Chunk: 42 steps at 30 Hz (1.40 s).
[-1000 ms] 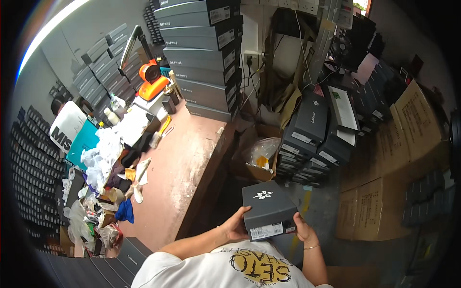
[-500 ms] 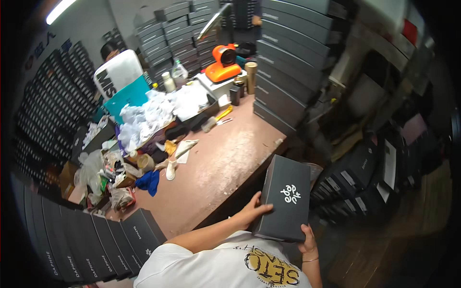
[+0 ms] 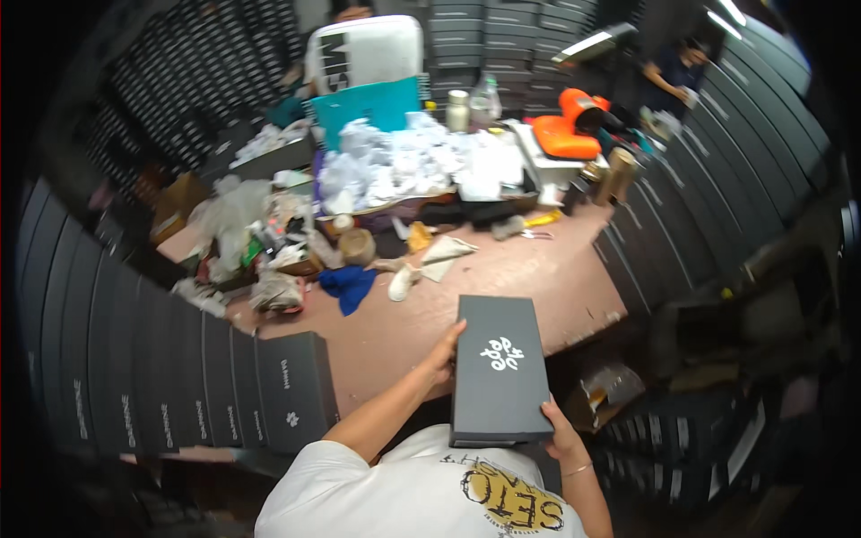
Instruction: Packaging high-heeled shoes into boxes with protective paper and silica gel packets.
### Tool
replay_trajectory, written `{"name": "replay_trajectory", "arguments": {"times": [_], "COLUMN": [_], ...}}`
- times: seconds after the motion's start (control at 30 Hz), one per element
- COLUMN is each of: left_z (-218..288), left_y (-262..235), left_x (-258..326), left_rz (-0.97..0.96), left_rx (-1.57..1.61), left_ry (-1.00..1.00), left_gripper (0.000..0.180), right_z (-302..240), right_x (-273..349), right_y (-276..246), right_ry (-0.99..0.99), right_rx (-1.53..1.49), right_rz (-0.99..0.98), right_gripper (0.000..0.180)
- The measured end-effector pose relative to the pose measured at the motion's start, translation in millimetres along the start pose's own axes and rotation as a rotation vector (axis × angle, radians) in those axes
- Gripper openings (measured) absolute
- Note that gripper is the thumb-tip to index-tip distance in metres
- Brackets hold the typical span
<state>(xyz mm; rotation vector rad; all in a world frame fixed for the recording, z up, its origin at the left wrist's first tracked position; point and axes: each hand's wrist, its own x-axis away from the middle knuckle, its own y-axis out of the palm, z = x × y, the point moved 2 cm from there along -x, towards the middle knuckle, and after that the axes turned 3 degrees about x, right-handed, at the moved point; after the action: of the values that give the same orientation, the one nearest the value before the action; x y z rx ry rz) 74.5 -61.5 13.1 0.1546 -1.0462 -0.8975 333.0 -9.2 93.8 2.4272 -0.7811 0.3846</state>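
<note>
A dark grey lidded shoebox (image 3: 498,386) with a white design on its lid is held in front of my chest, over the near edge of the table. My left hand (image 3: 443,351) grips its left side, thumb near the lid's edge. Around the lower right corner, my right hand (image 3: 560,430) is closed, with a thin bracelet at the wrist. The fingers beneath the box are partly hidden. Beyond it, a blue cloth (image 3: 348,287) and a pale folded cloth (image 3: 447,255) lie on the pinkish table (image 3: 529,280).
Stacked shoeboxes (image 3: 193,377) line the left, and another tall stack (image 3: 708,188) rises at the right. White crumpled paper (image 3: 395,161), plastic bags (image 3: 233,220) and an orange device (image 3: 569,130) crowd the table's far side. A co-worker (image 3: 677,76) is at the far right.
My view has turned to the right, so the table and its clutter appear more centred. The shoebox stays in both hands and now sits more squarely over the table's near edge.
</note>
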Motion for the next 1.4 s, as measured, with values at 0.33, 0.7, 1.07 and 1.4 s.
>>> {"name": "replay_trajectory", "arguments": {"times": [0.33,0.7,1.07,1.4], "left_z": [-50,-49,-56,-29], "left_y": [-18,63,5,-74], "left_x": [109,107,183,231], "left_rz": [0.199,0.459,0.684,0.987], "left_rx": [-0.149,-0.019,0.226,-0.362], "left_ry": [0.618,0.919,1.004,1.139], "left_gripper": [0.066,0.056,0.051,0.095], "right_z": [-30,-74,-51,-50], "right_x": [-56,-101,-132,-170], "right_y": [-10,-33,86,214], "right_ry": [0.03,0.064,0.085,-0.119], "right_rx": [0.579,0.628,0.75,1.077], "right_rz": [-0.361,-0.502,-0.771,-0.885], "right_gripper": [0.099,0.063,0.06,0.057]}}
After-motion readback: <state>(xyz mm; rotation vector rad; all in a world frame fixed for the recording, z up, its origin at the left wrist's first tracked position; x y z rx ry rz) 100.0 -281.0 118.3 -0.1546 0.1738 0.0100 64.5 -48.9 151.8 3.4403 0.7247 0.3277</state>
